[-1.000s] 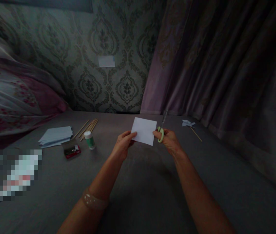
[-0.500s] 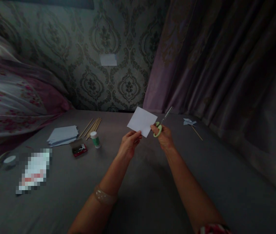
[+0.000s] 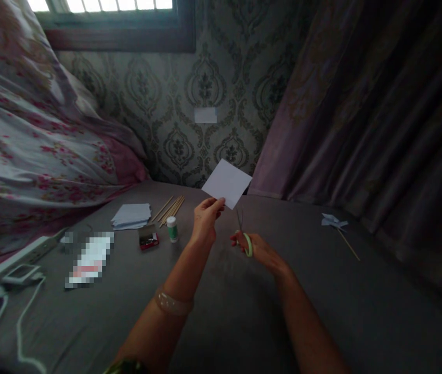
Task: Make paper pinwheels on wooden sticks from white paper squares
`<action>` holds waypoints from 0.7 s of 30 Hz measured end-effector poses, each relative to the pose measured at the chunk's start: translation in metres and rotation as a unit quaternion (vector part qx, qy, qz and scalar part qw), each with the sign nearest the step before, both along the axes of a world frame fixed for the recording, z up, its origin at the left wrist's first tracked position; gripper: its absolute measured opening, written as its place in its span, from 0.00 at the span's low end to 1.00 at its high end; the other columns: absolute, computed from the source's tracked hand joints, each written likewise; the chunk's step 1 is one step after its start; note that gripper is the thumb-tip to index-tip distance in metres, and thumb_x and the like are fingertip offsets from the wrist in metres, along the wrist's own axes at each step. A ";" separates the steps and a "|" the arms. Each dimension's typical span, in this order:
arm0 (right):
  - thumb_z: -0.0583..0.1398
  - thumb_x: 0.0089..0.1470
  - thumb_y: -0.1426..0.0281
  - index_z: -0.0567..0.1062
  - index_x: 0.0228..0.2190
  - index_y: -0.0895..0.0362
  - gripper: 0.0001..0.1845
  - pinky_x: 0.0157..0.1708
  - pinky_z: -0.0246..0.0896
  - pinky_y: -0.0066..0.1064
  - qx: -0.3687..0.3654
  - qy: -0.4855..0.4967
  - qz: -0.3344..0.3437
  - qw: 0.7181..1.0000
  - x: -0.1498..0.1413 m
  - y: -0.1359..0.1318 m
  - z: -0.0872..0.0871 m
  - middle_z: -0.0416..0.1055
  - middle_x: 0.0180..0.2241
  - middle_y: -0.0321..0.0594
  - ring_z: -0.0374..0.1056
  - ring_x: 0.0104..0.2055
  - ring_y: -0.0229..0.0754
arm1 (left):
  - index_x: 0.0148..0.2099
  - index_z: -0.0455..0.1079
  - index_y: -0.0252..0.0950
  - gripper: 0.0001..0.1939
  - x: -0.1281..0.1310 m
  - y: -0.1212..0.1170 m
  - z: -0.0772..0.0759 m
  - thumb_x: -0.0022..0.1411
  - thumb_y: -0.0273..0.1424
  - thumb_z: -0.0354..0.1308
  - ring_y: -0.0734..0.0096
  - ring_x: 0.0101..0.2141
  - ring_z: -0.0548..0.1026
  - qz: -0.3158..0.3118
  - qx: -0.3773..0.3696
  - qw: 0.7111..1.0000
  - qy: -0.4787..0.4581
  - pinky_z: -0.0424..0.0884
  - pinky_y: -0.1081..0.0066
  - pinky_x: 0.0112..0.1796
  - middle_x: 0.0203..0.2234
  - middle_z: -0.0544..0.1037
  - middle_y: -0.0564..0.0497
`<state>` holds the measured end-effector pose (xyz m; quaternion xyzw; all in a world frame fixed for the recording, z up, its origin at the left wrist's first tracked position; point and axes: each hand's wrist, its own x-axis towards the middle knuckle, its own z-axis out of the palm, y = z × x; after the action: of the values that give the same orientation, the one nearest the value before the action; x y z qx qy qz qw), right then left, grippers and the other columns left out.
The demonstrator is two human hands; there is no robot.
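A white square of paper (image 3: 228,183) is pinched at its lower corner by my left hand (image 3: 208,218), which holds it up in front of me. My right hand (image 3: 258,248) grips a pair of scissors (image 3: 247,243) with pale green handles. Its blades point up toward the paper's lower edge and look a little apart from it. Some of my right fingers are hidden behind the handles.
On the grey cloth to the left are a paper stack (image 3: 131,215), wooden sticks (image 3: 172,211), a glue bottle (image 3: 172,229) and a small red box (image 3: 148,239) of metal bits. A paper pinwheel (image 3: 334,222) lies right; a power strip (image 3: 29,254) is far left.
My right hand has let go of the paper's edge and dropped lower, turning the scissors more upright. My left hand still holds the paper. The camera view has shifted, showing more window.
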<state>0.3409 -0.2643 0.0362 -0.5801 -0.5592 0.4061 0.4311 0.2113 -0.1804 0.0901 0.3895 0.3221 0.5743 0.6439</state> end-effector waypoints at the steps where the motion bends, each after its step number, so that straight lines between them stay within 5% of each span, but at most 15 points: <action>1: 0.51 0.48 0.40 0.75 0.29 0.59 0.35 0.27 0.53 0.28 -0.002 -0.003 0.009 1.000 -0.002 -0.002 0.002 0.68 0.27 0.38 0.59 0.26 0.36 | 0.23 0.69 0.34 0.12 0.003 -0.001 0.000 0.36 0.32 0.68 0.78 0.23 0.67 -0.004 -0.002 1.000 0.002 0.59 0.75 0.28 0.19 0.71 0.54; 11: 0.47 0.49 0.38 0.72 0.22 0.60 0.38 0.26 0.50 0.29 0.003 -0.042 0.028 0.999 0.002 -0.008 0.008 0.63 0.20 0.36 0.57 0.24 0.36 | 0.22 0.68 0.33 0.14 0.026 -0.008 -0.032 0.33 0.30 0.70 0.80 0.22 0.67 -0.041 -0.073 0.996 -0.003 0.59 0.77 0.27 0.19 0.70 0.55; 21: 0.47 0.45 0.35 0.73 0.21 0.61 0.41 0.27 0.52 0.29 -0.032 -0.036 0.014 0.999 0.005 -0.005 0.006 0.68 0.23 0.41 0.59 0.25 0.36 | 0.26 0.70 0.33 0.13 0.024 -0.005 -0.042 0.37 0.33 0.68 0.76 0.24 0.70 -0.054 -0.031 0.998 0.017 0.60 0.75 0.28 0.20 0.72 0.53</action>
<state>0.3458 -0.2691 0.0423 -0.6000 -0.5693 0.4083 0.3862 0.2351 -0.1851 0.0481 0.3958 0.3296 0.5215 0.6802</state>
